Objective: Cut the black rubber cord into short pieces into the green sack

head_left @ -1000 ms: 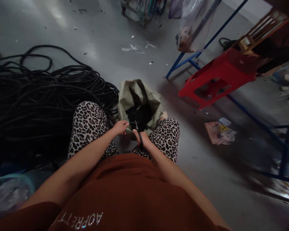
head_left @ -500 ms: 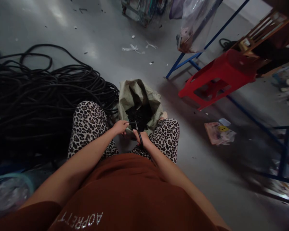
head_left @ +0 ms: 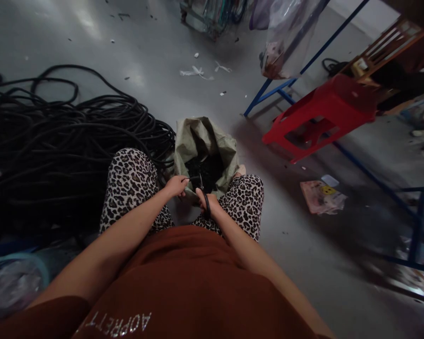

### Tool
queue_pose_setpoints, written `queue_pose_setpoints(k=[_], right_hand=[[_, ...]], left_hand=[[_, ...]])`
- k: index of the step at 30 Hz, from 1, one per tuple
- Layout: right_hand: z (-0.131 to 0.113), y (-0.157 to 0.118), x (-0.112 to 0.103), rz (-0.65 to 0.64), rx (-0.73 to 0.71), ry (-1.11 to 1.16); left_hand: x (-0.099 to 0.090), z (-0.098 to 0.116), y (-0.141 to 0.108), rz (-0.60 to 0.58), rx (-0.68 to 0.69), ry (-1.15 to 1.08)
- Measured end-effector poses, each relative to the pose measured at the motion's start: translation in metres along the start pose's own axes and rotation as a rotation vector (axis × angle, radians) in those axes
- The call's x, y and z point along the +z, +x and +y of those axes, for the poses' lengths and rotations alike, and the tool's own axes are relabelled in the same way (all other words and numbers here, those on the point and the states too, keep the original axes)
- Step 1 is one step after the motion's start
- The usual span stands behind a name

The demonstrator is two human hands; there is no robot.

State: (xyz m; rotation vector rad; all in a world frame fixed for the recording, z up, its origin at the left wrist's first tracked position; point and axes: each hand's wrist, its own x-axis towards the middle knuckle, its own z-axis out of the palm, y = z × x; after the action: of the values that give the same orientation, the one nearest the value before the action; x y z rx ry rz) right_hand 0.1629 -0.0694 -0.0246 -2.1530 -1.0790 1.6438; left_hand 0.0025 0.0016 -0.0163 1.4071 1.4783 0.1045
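My right hand (head_left: pixel 209 203) is closed around a pair of scissors (head_left: pixel 207 203); their black handle loop shows at the hand and the narrow metal blades point forward. Just to the left, my left hand (head_left: pixel 176 186) pinches a short black cord (head_left: pixel 195 178), which reaches across to the blades. Whether the blades touch it I cannot tell. Both hands are over the near rim of an olive-green woven sack (head_left: pixel 229 150), which stands open between my knees. Dark pieces (head_left: pixel 205 169) lie inside it, too dim to make out singly.
A big heap of black cord (head_left: pixel 92 122) covers the floor on the left. Near my left elbow is a teal-rimmed basin (head_left: pixel 44 268) with clear plastic. On the right are a red plastic stool (head_left: pixel 339 101), a blue metal frame (head_left: pixel 268 94) and a printed packet (head_left: pixel 318 195).
The scissors' blades have shifted slightly at the cord. Both hands stay in nearly the same place above the sack; the view has moved a little.
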Motion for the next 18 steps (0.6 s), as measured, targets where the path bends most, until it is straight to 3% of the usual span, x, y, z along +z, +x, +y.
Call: queue_pose_setpoints(k=[7, 18], right_hand=[[0.0011, -0.0013, 0.0023, -0.069, -0.030, -0.013], [0.0025, 0.0040, 0.0048, -0.080, -0.082, -0.167]], left_hand=[[-0.0019, 0.0061, -0.0040, 0.039, -0.021, -0.004], [-0.0016, 0.0069, -0.0076, 0.001, 0.010, 0.066]])
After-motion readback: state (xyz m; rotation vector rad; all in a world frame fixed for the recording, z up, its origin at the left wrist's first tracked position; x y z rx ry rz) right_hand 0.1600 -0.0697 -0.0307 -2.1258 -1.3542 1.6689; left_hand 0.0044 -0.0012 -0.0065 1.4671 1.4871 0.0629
